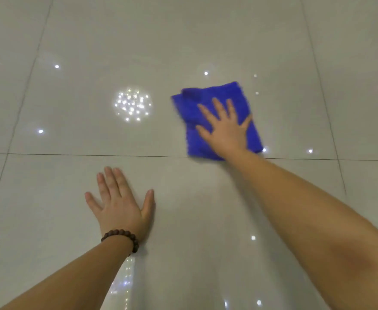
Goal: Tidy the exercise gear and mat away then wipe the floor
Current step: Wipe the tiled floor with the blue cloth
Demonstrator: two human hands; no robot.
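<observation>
A folded blue cloth (208,98) lies flat on the glossy pale tiled floor (138,41), right of centre. My right hand (225,127) presses down on it with fingers spread and straight. My left hand (118,202) rests flat on the bare tile nearer to me, fingers straight, with a dark bead bracelet (122,237) on its wrist. The cloth's edges look slightly blurred. No exercise gear or mat is in view.
Dark grout lines (94,155) cross the floor, one running left to right just under the cloth. Bright reflections of ceiling lights (132,104) dot the tiles to the left of the cloth. Only floor fills the view.
</observation>
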